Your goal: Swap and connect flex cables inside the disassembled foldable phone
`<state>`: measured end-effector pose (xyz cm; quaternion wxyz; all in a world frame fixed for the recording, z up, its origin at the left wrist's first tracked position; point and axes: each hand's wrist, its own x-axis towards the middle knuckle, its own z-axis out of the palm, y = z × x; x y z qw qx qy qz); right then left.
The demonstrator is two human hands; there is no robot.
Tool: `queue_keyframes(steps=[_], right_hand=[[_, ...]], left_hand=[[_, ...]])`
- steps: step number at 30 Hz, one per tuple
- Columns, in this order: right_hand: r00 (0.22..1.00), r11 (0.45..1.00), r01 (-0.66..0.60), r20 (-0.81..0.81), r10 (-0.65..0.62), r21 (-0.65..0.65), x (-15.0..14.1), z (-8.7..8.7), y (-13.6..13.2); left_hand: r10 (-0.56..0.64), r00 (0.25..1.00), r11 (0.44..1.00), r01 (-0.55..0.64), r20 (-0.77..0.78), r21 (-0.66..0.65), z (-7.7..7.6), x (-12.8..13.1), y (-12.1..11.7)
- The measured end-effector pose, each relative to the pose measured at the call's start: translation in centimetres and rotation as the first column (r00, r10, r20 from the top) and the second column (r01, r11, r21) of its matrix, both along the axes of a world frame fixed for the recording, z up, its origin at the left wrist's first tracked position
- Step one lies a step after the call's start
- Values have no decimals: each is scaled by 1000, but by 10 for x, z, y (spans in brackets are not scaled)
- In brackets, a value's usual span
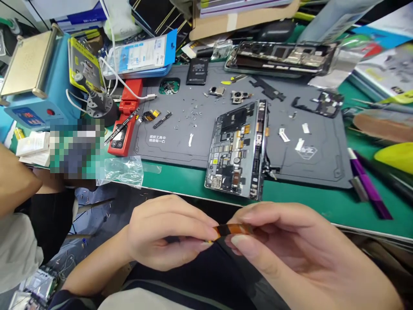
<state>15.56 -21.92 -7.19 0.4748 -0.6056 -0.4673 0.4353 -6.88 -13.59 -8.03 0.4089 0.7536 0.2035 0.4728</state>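
Between my two hands, in front of the table's edge, stretches an amber flex cable (pixel 229 229) with a dark patch in its middle. My left hand (pixel 171 232) pinches its left end between thumb and fingers. At the right end, the thumb and fingers of my right hand (pixel 280 245) close on it; the ends are hidden by my fingertips. Just beyond my hands an opened device frame (pixel 237 150), full of small boards and connectors, lies on a dark grey work mat (pixel 180 146), its near end over the green table.
Several tiny screws (pixel 193 114), camera modules (pixel 240 97), a black battery (pixel 197 71) and white stickers (pixel 284 134) lie on the mat. A red tool (pixel 124 125) stands left, a blue machine (pixel 48 103) behind it. A second opened device (pixel 280 58) is at the back. Another person's arm (pixel 16 181) is at left.
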Motion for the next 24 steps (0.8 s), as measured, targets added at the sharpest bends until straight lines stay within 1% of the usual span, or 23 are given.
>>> queue_keyframes(steps=[4,7,11,14,17,19,21,24], right_hand=[[994,995,96,52,-94,-37,13,-11,-12],[991,994,109,82,-106,-29,21,-14,-13],[987,993,118,114,-116,-10,27,-14,-8],[982,992,113,143,-120,54,29,-12,-4],[982,983,63,166,-92,171,30,-10,0],[980,977,33,187,-74,211,31,-9,2],[974,980,27,214,-70,199,33,-10,2],[966,980,17,251,-68,200,35,-16,0]], left_hand=[[-22,1000,999,22,-9,-45,4,13,1],[-22,1000,996,20,-21,-83,5,21,1],[33,998,990,-41,-61,-133,5,29,4],[55,995,987,-68,-87,-145,6,34,8],[69,991,986,-85,-115,-143,9,38,11],[71,990,983,-90,-122,-159,11,41,10],[68,991,972,-92,-117,-217,13,45,7],[69,991,926,-105,-112,-362,17,50,2]])
